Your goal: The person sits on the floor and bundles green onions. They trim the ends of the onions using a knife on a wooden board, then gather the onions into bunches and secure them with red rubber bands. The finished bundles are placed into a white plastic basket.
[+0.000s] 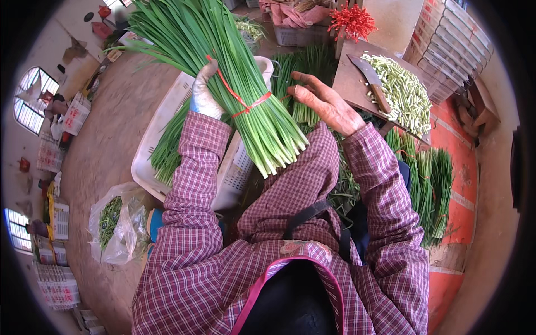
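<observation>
A large bunch of garlic chives (234,79) is held up in front of me, its pale cut ends pointing down toward my lap. My left hand (206,94), in a white and blue work glove, grips it from the left side. A red tie (247,108) circles the stalks and crosses near the cut ends. Bare and with fingers apart, my right hand (324,100) hovers to the right of the bunch and holds nothing. Behind that hand, more tied chives (307,113) lie in the shade. Under my left forearm, a white plastic crate (144,150) contains further chives (167,163).
At right, a board (347,86) bears a wooden-handled knife (370,81), chopped stalk ends (404,92) and a cluster of red ties (352,23). Chive bunches (426,184) lie on a red sheet (462,167). Crates (450,42) are stacked behind. A clear plastic bag (121,226) of greens sits left.
</observation>
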A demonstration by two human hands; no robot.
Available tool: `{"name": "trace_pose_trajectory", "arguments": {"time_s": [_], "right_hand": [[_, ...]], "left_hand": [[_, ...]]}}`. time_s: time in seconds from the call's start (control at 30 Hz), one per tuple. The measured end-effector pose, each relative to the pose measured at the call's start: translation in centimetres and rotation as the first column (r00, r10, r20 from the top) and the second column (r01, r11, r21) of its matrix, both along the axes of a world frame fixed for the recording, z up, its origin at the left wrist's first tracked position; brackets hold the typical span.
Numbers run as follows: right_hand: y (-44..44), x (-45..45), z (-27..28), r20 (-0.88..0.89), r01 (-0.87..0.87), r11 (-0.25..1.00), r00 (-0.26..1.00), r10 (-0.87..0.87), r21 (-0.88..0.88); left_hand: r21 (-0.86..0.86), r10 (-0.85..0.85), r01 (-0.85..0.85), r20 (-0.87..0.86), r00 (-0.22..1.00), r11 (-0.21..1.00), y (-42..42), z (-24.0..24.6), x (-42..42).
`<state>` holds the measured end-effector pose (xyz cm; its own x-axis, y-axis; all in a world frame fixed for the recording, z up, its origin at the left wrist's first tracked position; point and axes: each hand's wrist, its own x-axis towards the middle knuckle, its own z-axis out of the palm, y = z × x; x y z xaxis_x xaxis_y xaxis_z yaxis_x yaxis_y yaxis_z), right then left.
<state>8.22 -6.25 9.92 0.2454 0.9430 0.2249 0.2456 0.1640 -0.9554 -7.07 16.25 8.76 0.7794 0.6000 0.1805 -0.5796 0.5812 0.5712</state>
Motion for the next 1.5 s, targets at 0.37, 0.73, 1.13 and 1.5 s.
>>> {"name": "trace_pose_trajectory", "arguments": {"time_s": [0.37,0.73,1.13,1.5], "right_hand": [[11.3,-4.0,-0.9,-0.449,0.239,0.935,0.888,-0.100,0.263],[8.5,-5.3,-4.1,-0.734,0.334,0.910,0.678,-0.052,0.245],[3.7,8.0,-4.7,-0.760,0.721,0.691,0.480,-0.438,0.057],[2.4,0.2,2.8,0.132,0.345,0.662,0.818,-0.560,0.666]], "left_hand": [[0.155,0.205,-0.162,-0.332,0.921,0.975,-5.5,-1.7,-2.6],[-0.021,0.000,-0.005,-0.263,0.965,1.000,-5.8,-3.5,-4.2],[0.045,0.131,-0.124,-0.458,0.879,0.991,-0.7,-9.1,-9.0],[0.369,0.383,-0.187,-0.581,0.718,0.910,-3.5,-7.8,-9.3]]}}
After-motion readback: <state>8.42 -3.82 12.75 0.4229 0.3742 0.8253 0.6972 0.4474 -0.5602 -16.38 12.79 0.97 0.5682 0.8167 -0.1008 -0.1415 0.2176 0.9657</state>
